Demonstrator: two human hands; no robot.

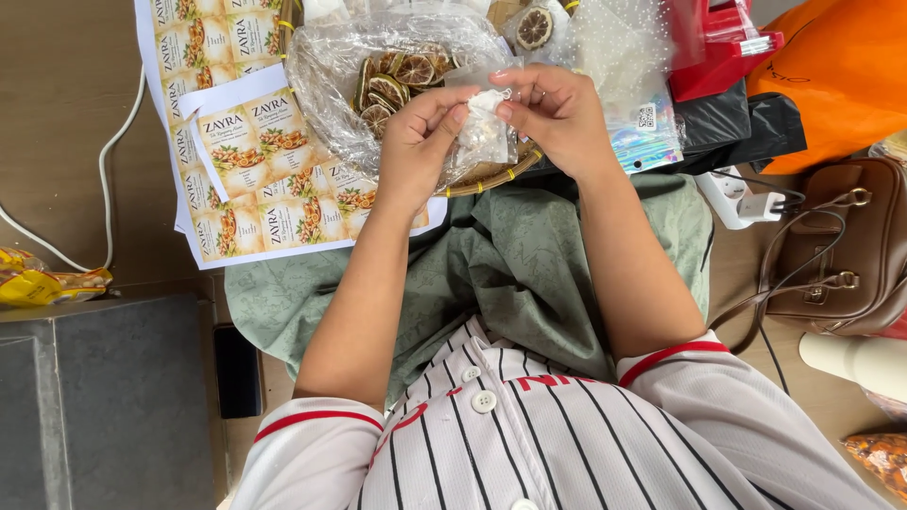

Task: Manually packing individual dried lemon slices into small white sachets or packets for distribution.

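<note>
Pinching a small clear pouch (484, 132) between them at upper centre of the frame, the left hand (420, 142) and right hand (553, 113) curl fingers inward, forearms angled upward over a basket (491, 173) of dried citrus slices (397, 80).

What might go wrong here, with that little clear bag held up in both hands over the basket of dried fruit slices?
1. The small clear bag is pinched only at fingertips of the left hand and right hand; it might slip.
2. The dried citrus slices lie on loose plastic wrap in the woven tray, which sits at the lap's edge; a knock could tip them out.
3. The label sheets lie right beside the tray and could get creased.
</note>
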